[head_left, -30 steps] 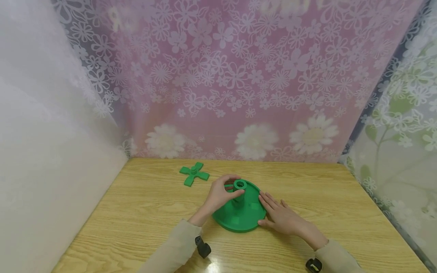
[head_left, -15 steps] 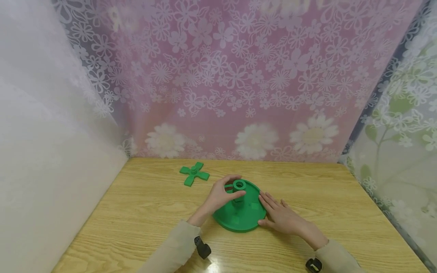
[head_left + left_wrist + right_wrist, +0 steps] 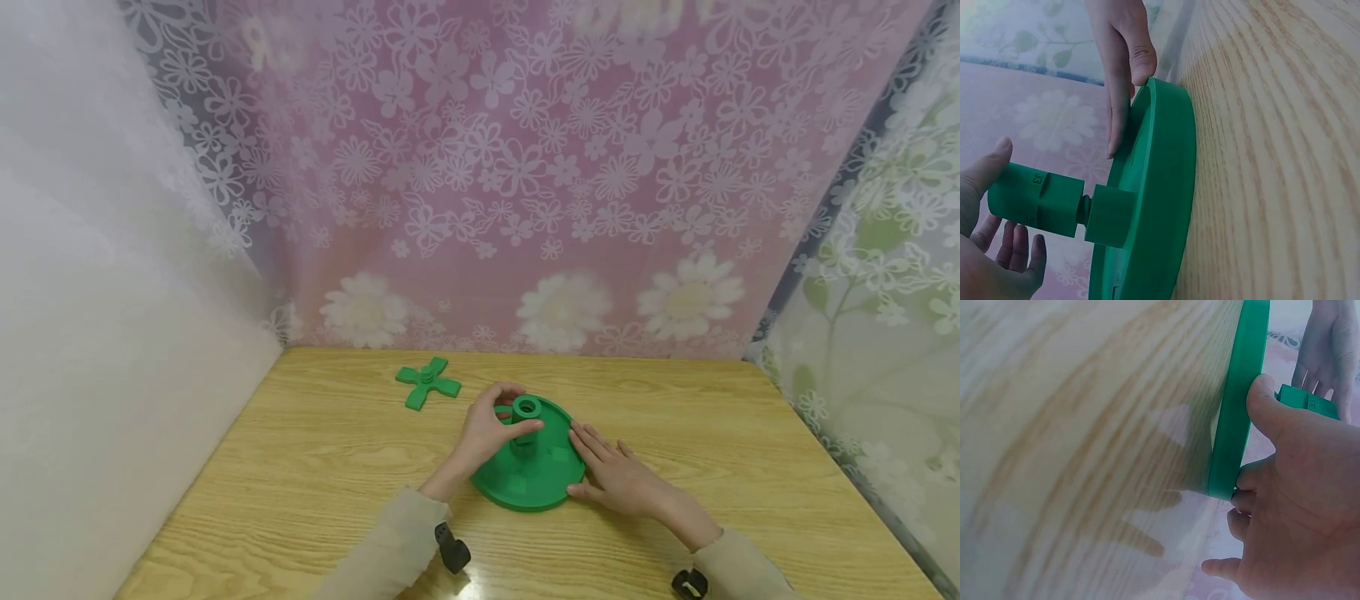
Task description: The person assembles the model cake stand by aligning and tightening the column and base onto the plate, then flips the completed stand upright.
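A round green disc (image 3: pixel 543 483) with a raised rim lies flat on the wooden table. Above its central socket (image 3: pixel 1110 215) stands an upright green cylinder (image 3: pixel 1035 199) with a hole in its top. A narrow neck joins the two in the left wrist view. My left hand (image 3: pixel 483 429) holds the cylinder between thumb and fingers, from its left side. Against the disc's right rim rests my right hand (image 3: pixel 622 481), its fingers fairly straight and its thumb (image 3: pixel 1263 403) touching the edge.
A green four-armed cross piece (image 3: pixel 427 385) with a short stud lies behind and left of the disc. Wood-grain tabletop (image 3: pixel 300 483) surrounds both pieces. A pink floral curtain (image 3: pixel 480 208) hangs along the back edge, and pale walls stand at both sides.
My left hand and wrist have shifted very slightly to the right, with the thumb a little further across the cylinder. The right hand, disc and cross piece look unmoved.
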Demonstrator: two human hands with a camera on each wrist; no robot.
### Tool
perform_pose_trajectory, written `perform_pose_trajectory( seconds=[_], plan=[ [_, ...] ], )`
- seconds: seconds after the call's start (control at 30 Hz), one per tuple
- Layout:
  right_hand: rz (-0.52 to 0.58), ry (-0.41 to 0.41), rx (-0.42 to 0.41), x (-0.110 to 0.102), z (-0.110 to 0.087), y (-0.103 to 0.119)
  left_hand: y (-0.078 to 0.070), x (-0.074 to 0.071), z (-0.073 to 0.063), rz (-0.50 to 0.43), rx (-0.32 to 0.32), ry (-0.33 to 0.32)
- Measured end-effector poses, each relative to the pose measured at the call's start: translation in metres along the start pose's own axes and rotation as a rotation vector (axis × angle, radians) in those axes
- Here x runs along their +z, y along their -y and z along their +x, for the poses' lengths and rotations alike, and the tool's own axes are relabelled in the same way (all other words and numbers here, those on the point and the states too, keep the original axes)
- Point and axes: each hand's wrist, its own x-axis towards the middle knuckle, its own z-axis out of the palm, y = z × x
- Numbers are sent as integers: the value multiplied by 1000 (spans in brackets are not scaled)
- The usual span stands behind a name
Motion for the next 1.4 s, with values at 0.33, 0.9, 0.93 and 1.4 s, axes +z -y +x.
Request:
perform_pose_trajectory(
  seconds=[0.33,0.9,0.93,1.4],
  plan=[
    [0,-9,-5,1,-1,0,5,-1,0,33,44,25],
    [2,-16,-3,-1,-2,1,-1,-5,3,100,22,75],
    [5,-15,-1,-1,-2,2,-1,-4,3,121,21,60],
    [-11,-27,-11,-1,-1,2,-2,-4,4,149,24,64]
  ],
)
